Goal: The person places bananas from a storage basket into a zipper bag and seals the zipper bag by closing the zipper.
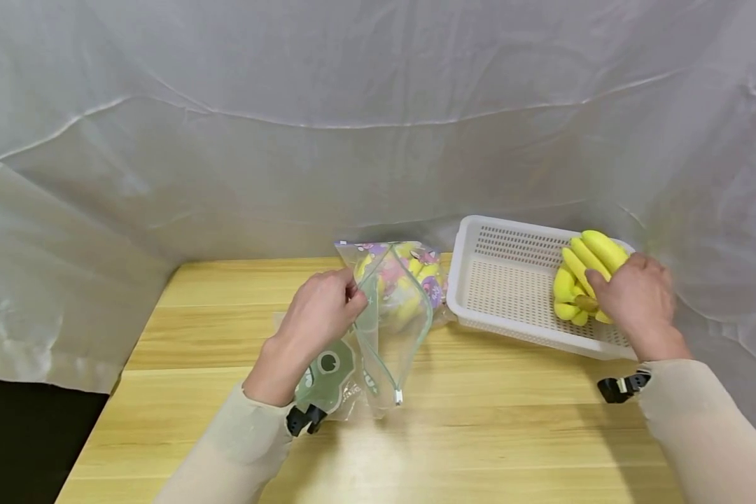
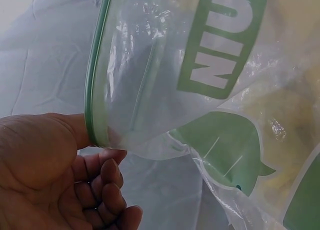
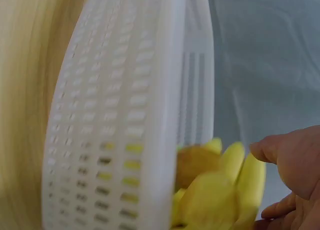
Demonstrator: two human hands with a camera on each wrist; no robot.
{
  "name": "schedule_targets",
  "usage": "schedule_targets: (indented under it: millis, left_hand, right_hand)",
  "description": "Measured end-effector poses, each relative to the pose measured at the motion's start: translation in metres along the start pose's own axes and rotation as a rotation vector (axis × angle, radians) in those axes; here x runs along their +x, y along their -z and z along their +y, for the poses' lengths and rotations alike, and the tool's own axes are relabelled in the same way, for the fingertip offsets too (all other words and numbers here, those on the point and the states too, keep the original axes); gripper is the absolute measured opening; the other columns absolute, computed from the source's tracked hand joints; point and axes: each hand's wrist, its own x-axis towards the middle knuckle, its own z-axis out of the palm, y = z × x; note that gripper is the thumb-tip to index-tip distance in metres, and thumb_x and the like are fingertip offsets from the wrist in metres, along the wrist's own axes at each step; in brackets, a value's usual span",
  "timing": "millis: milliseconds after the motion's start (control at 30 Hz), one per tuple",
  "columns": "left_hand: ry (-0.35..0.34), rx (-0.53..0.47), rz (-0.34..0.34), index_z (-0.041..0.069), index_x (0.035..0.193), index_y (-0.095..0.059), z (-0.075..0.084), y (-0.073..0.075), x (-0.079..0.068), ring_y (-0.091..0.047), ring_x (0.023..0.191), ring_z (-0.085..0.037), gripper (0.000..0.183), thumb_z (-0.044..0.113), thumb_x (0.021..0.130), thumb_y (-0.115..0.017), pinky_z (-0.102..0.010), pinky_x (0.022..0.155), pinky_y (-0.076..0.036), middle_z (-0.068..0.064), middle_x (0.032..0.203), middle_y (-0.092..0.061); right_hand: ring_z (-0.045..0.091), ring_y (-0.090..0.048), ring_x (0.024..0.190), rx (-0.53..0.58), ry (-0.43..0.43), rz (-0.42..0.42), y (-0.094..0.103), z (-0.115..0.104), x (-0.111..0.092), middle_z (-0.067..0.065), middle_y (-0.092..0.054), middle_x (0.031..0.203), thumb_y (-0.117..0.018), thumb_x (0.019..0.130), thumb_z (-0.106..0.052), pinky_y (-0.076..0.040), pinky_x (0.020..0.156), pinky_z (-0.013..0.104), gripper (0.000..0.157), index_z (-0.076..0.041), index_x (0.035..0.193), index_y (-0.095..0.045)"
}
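My left hand [image 1: 318,308] pinches the rim of a clear zip bag [image 1: 387,357] between thumb and index finger. The bag has green print and a green zip edge, with a white slider at its near corner, and its mouth gapes apart. In the left wrist view the other fingers [image 2: 111,182] curl below the rim. On the right, my right hand [image 1: 639,294] grips a bunch of yellow bananas [image 1: 582,269] at the right end of a white plastic basket [image 1: 510,323]. The thumb lies against one banana; the fingertips are mostly hidden behind the bunch.
Behind the held bag lies another clear bag [image 1: 433,280] with pink and purple print and yellow items inside, close to the basket's left side. Everything stands on a wooden table [image 1: 214,336]. A grey curtain [image 1: 378,168] hangs along the back and sides.
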Motion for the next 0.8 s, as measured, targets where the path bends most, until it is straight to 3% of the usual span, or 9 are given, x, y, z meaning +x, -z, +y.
schedule_targets:
  millis: [167, 467, 600, 800]
  left_hand:
    - [-0.001, 0.001, -0.006, 0.012, 0.078, -0.055, -0.001, -0.001, -0.001, -0.048, 0.067, -0.019, 0.015, 0.011, 0.093, -0.059, -0.032, 0.063, -0.038, -0.002, 0.072, -0.051]
    - [0.011, 0.002, -0.015, 0.014, 0.077, -0.055, -0.002, -0.002, -0.001, -0.048, 0.066, -0.018, 0.017, 0.013, 0.093, -0.059, -0.032, 0.062, -0.039, -0.001, 0.071, -0.051]
    - [0.014, 0.002, -0.025, 0.014, 0.077, -0.055, -0.003, -0.003, -0.001, -0.048, 0.067, -0.018, 0.018, 0.013, 0.094, -0.059, -0.032, 0.063, -0.038, -0.001, 0.07, -0.051]
    - [0.022, 0.007, -0.041, 0.014, 0.076, -0.054, -0.004, -0.004, -0.002, -0.048, 0.066, -0.018, 0.019, 0.014, 0.094, -0.059, -0.032, 0.062, -0.038, -0.001, 0.07, -0.05]
  right_hand:
    - [0.065, -0.033, 0.12, -0.025, -0.022, -0.054, 0.0, 0.01, -0.001, 0.049, -0.038, 0.125, -0.035, 0.106, -0.064, -0.028, 0.101, 0.069, 0.102, 0.032, 0.139, -0.027]
    - [0.061, -0.038, 0.13, 0.012, 0.147, 0.001, -0.008, -0.017, -0.004, 0.045, -0.048, 0.136, -0.048, 0.109, -0.041, -0.02, 0.113, 0.07, 0.069, 0.023, 0.135, -0.05]
    - [0.063, -0.037, 0.13, 0.047, 0.149, -0.005, -0.01, -0.022, -0.006, 0.043, -0.048, 0.14, -0.048, 0.108, -0.043, -0.026, 0.108, 0.071, 0.066, 0.017, 0.135, -0.054]
    - [0.067, -0.043, 0.124, 0.04, 0.163, -0.081, -0.001, -0.02, -0.006, 0.045, -0.049, 0.137, -0.049, 0.108, -0.046, -0.037, 0.101, 0.075, 0.072, 0.016, 0.144, -0.046]
